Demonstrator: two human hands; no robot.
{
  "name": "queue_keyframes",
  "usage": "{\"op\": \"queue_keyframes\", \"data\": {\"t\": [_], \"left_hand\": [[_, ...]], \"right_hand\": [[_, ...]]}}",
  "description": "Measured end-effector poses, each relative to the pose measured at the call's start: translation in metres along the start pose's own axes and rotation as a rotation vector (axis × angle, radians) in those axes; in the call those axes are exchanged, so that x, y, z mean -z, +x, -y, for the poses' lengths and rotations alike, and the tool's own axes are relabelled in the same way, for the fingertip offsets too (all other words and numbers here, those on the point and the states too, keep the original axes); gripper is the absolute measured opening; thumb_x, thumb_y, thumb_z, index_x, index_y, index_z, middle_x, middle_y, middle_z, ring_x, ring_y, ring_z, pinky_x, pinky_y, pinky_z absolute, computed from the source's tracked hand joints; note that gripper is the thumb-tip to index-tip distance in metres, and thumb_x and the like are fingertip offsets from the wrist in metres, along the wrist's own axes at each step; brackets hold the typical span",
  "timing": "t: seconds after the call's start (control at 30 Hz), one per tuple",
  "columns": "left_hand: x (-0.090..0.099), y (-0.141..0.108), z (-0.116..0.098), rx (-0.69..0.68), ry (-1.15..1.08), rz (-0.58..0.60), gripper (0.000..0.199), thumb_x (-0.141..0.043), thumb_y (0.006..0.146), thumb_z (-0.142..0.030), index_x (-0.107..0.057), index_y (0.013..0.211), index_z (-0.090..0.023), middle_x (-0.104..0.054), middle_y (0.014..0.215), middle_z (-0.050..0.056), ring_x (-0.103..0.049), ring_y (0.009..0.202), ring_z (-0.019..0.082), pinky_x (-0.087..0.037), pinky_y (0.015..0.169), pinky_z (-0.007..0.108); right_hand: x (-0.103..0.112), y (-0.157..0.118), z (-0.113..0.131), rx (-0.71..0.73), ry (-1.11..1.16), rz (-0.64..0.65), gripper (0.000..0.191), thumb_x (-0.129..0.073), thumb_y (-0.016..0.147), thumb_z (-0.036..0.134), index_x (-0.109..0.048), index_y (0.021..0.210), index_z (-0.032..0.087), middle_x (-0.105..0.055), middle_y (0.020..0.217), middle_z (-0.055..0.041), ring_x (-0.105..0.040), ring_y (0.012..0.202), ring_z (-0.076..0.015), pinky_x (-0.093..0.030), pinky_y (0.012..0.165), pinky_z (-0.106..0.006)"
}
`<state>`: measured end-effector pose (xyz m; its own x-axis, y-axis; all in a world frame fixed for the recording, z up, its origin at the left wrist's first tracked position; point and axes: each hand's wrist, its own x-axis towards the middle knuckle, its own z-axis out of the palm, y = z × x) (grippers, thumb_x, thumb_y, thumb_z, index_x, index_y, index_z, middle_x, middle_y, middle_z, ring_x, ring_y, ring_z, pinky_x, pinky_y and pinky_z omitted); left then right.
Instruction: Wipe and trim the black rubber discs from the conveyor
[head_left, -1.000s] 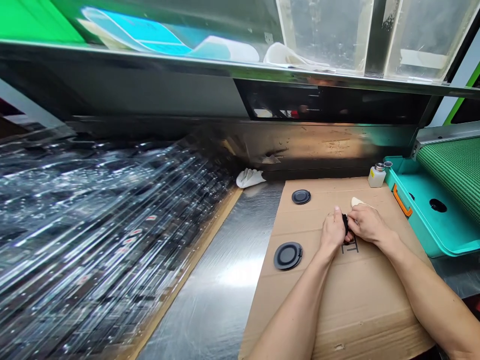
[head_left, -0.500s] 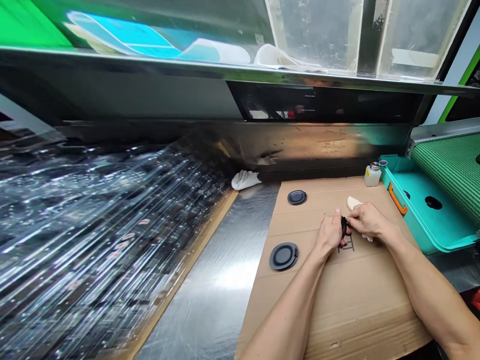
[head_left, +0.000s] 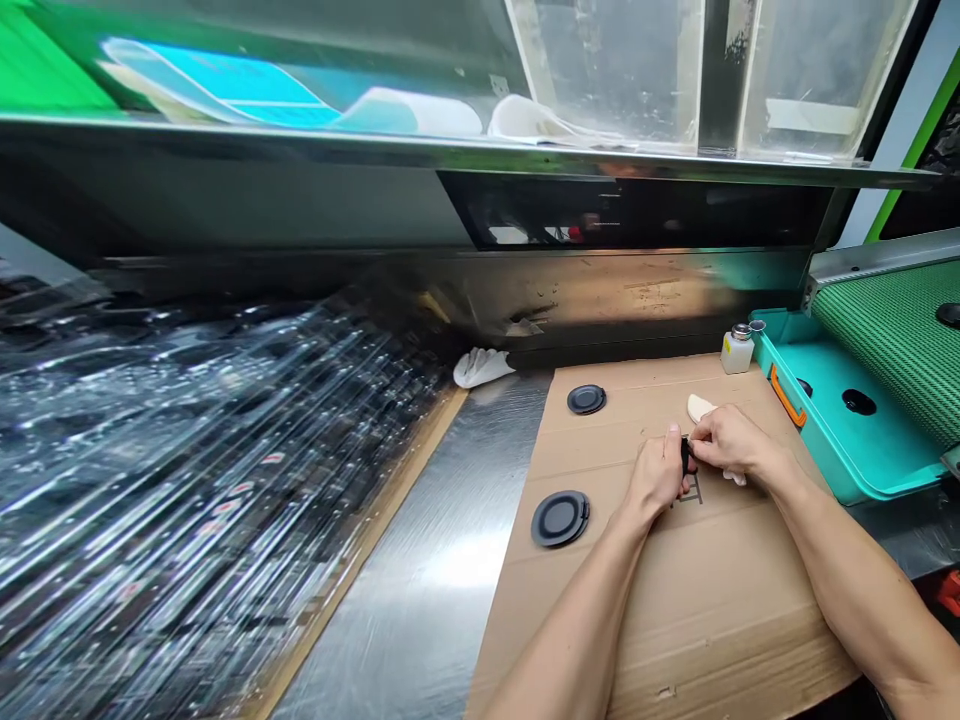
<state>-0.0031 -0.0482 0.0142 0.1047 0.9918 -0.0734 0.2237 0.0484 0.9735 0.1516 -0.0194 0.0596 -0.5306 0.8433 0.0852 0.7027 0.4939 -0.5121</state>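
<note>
Fingers: left hand (head_left: 658,475) and right hand (head_left: 731,443) closed, pinching a small black piece (head_left: 685,455) between them.
Change: grip unaltered, hands barely shifted.
Around piece: pale pad (head_left: 700,407) just beyond; round black disc (head_left: 559,519) leftward.

A flattened cardboard sheet (head_left: 720,600) covers the right part of the stainless steel bench (head_left: 442,570) in front of me. On the cardboard lie two round black discs: a larger black disc (head_left: 560,519) near my left, and a smaller black disc (head_left: 586,400) toward the back. Farther right are a cream-white pad (head_left: 700,407) and, at the back edge, a small white bottle (head_left: 737,352). A white glove (head_left: 480,368) lies on the bare steel by the back wall.
</note>
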Motion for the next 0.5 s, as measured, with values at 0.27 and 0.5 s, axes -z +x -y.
{"op": "queue_keyframes", "data": {"t": [0.27, 0.5], "left_hand": [[-0.004, -0.002, 0.003, -0.053, 0.067, 0.008, 0.067, -0.027, 0.096, -0.060, -0.062, 0.058, -0.018, -0.056, 0.040, 0.005, -0.057, 0.040, 0.017, -0.043, 0.047, 0.026], [0.008, 0.014, -0.006, 0.263, -0.602, -0.107, 0.061, -0.019, 0.101, -0.049, -0.061, 0.077, -0.010, -0.063, 0.054, 0.010, -0.055, 0.038, 0.014, -0.039, 0.037, 0.021]], "right_hand": [[0.002, 0.000, 0.003, -0.039, 0.035, -0.005, 0.024, -0.054, 0.074, 0.012, -0.076, 0.067, 0.017, -0.058, 0.050, 0.0021, -0.044, 0.047, -0.0078, -0.029, 0.049, -0.021], [0.003, -0.006, 0.000, -0.131, 0.085, 0.022, 0.029, -0.057, 0.081, 0.029, -0.067, 0.059, 0.014, -0.049, 0.049, 0.0023, -0.042, 0.049, -0.0088, -0.024, 0.048, -0.023]]}}
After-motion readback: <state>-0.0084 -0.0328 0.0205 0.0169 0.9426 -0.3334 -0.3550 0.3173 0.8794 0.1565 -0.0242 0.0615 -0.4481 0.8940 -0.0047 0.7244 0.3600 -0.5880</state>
